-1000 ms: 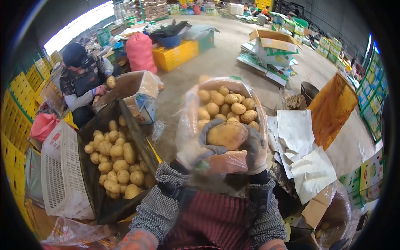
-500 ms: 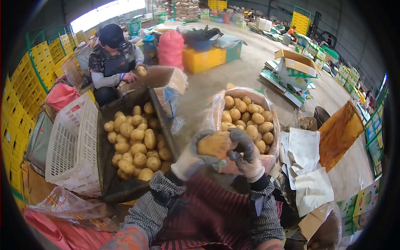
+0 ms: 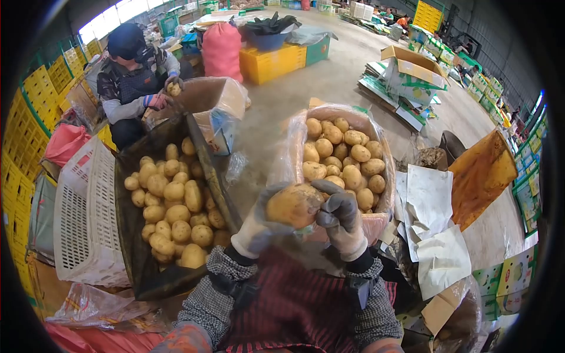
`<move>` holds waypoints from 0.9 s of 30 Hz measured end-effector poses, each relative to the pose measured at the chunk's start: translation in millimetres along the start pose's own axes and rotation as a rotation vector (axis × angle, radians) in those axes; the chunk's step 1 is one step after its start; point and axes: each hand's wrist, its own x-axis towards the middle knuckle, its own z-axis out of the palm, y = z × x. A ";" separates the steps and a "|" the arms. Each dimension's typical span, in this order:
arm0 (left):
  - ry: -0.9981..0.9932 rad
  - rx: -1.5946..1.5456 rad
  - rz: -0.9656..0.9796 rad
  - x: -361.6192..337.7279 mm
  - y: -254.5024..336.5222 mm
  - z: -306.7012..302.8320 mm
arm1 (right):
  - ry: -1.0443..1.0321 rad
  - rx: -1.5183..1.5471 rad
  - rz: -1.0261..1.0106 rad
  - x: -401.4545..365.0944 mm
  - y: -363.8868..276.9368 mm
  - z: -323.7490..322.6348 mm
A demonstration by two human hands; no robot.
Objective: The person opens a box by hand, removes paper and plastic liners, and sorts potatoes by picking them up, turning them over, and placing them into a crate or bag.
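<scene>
In the middle of the view, a large potato with brownish patches is held up in front of me. My left hand, in a grey-and-white work glove, wraps round its left side. My right hand, gloved alike, has its fingers curled and closed at the potato's right end. Behind my hands stands a plastic-lined carton full of potatoes. To the left, a dark tilted tray holds several more potatoes.
A white plastic crate stands left of the tray. Across it, a co-worker holds a potato over an open carton. On my right lie paper sheets and a stained brown board. A green-white carton stands farther off.
The view has shifted slightly, so the tray and cartons sit farther left. The potato has turned a little in my hands and moved slightly left, with both hands still at it.
</scene>
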 end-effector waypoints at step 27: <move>0.434 -0.313 0.358 -266.0 173.5 -85.6 | 0.407 0.117 0.749 -55.0 197.2 -176.2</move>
